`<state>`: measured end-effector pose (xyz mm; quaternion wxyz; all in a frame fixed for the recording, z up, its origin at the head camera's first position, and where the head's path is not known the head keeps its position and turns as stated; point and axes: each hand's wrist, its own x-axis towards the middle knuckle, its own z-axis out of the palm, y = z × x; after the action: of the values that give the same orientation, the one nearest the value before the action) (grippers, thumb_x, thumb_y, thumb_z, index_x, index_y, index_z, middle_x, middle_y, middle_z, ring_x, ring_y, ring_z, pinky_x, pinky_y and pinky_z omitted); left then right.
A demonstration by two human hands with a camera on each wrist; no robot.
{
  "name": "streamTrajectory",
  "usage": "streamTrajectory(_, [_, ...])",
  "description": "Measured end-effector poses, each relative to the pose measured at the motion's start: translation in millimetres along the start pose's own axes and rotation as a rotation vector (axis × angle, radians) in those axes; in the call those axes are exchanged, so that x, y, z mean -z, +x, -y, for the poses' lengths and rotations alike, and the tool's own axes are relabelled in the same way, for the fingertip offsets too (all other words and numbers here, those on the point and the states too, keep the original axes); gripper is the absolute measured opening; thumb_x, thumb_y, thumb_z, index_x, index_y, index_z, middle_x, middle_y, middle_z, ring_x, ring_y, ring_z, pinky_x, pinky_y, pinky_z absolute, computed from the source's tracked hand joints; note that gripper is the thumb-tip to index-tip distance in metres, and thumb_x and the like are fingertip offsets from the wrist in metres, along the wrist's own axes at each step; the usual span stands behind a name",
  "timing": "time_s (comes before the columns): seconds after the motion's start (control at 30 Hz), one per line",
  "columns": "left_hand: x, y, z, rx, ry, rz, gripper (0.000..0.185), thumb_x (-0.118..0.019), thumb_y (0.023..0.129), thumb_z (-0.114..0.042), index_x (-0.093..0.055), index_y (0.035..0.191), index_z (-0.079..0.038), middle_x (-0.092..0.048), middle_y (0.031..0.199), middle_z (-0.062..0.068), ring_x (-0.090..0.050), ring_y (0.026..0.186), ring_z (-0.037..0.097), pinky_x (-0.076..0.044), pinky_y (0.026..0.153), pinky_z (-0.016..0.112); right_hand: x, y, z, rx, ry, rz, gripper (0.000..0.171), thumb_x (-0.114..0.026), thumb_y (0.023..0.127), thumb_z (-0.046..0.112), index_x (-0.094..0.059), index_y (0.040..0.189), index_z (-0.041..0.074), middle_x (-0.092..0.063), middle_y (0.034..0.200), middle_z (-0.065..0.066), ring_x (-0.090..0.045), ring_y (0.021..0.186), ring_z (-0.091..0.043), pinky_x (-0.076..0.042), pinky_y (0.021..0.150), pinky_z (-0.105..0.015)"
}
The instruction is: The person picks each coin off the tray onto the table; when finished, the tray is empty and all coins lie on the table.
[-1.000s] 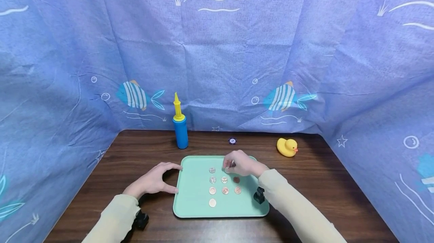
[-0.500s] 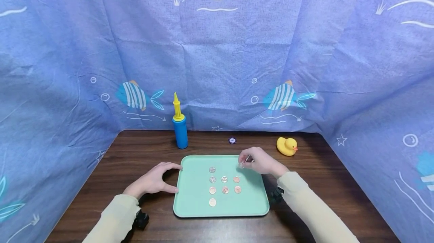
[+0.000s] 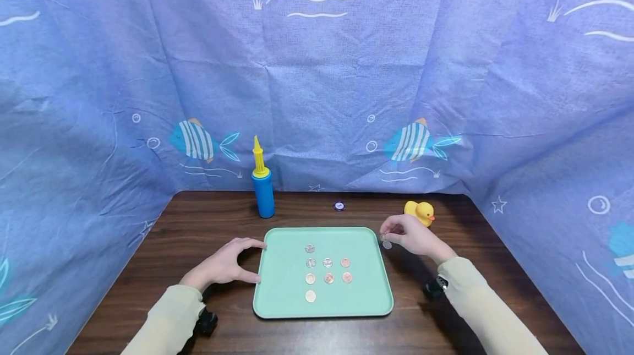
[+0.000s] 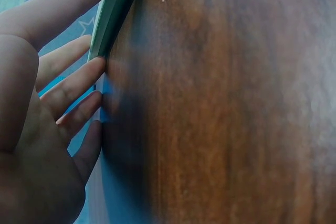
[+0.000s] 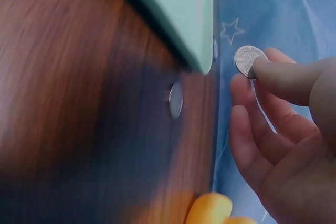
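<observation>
A mint-green tray (image 3: 282, 294) lies on the dark wooden table with several silver and copper coins (image 3: 310, 296) laid out in rows. My left hand (image 3: 223, 263) is at the tray's left rim, thumb and fingers spread and fairly straight, with fingertips touching the edge. Just beyond the tray's right rim, my right hand (image 3: 412, 235) pinches a silver coin (image 5: 245, 59) between thumb and fingers, above the table. Another silver coin (image 5: 176, 100) rests on the wood below that hand, close to the tray corner.
A blue and yellow hand pump (image 3: 264, 192) stands behind the tray at left. Behind the tray lies a poker chip (image 3: 339, 206). The yellow rubber duck (image 3: 420, 213) sits just behind my right hand, which partly covers it. A blue fish-print cloth (image 3: 317, 124) surrounds the table.
My right hand has lifted a silver coin from the tray's top row and carried it right, past the tray's rim. A coin on the table now shows there. My left hand stays put.
</observation>
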<state>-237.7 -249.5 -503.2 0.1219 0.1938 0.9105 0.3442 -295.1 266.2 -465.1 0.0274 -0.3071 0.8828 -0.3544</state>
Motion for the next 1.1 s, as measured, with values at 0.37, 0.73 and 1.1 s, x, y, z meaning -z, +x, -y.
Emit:
streamTrajectory(0.37, [-0.2, -0.7, 1.9, 0.000, 0.005, -0.007, 0.074, -0.089, 0.080, -0.052, -0.062, 0.144, -0.026, -0.054, 0.153, 0.008, -0.043, 0.144, 0.037, -0.038, 0.112, 0.065, 5, -16, -25, -0.061, -0.069, -0.023, 0.010, -0.079, 0.090, -0.002, -0.073, 0.093, 0.006, -0.069, 0.083, 0.001, -0.063, 0.074, -0.007, -0.053, 0.069, -0.026])
streamTrajectory(0.73, [-0.3, -0.7, 0.6, 0.001, 0.005, -0.004, 0.074, -0.090, 0.079, -0.052, -0.063, 0.143, -0.026, -0.054, 0.152, 0.008, -0.043, 0.143, 0.037, -0.038, 0.113, 0.064, -4, -19, -37, -0.059, -0.086, -0.018, 0.017, -0.081, 0.082, -0.009, -0.072, 0.089, 0.003, -0.070, 0.078, -0.001, -0.062, 0.069, -0.004, -0.052, 0.063, -0.024])
streamTrajectory(1.1, [0.3, -1.5, 1.3, -0.027, 0.021, -0.011, 0.074, -0.089, 0.080, -0.051, -0.062, 0.144, -0.026, -0.055, 0.151, 0.009, -0.044, 0.142, 0.038, -0.039, 0.112, 0.064, -5, -17, -33, -0.063, -0.156, -0.008, 0.011, -0.082, 0.084, -0.005, -0.076, 0.089, 0.002, -0.073, 0.079, 0.000, -0.065, 0.070, -0.006, -0.054, 0.064, -0.024])
